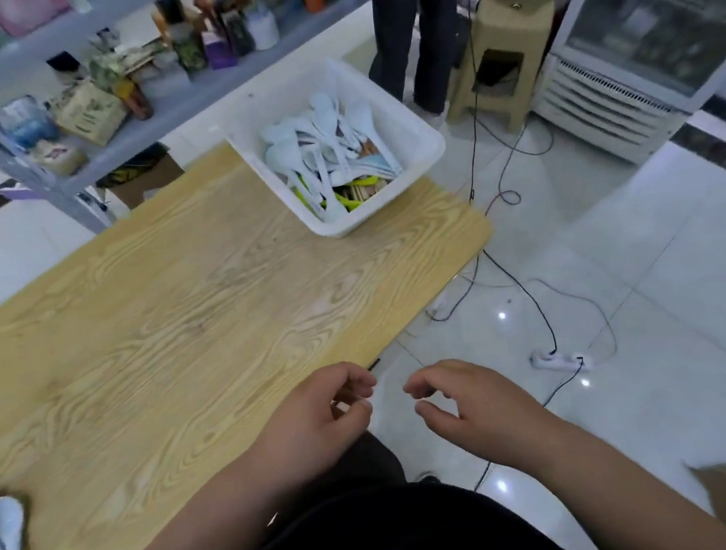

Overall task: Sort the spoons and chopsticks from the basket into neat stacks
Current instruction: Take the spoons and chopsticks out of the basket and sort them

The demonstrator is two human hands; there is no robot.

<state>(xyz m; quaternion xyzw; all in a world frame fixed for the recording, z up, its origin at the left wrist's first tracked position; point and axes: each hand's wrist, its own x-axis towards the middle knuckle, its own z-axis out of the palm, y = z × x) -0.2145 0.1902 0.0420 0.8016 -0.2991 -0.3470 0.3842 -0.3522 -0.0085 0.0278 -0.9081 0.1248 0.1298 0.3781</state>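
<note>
Basket (419, 138) w/ spoons (326, 150) and chopsticks (361, 192) is seen upper centre, well apart from both hands, up and slightly right. Spoon handles are mostly run toward lower frame. Right hand (466, 404) is judged nearer; loosely curled, nothing held. Left hand (319, 414) is curled; grasp can't be told. Spoon pile (4, 543) is laid lower left.

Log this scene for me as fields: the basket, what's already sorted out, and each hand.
basket: white basket, far right corner of the table
contents: loose spoons and chopsticks, mixed
sorted: spoon pile, near left edge
left hand: fingers curled, grip unclear
right hand: loosely curled, holds nothing
</note>
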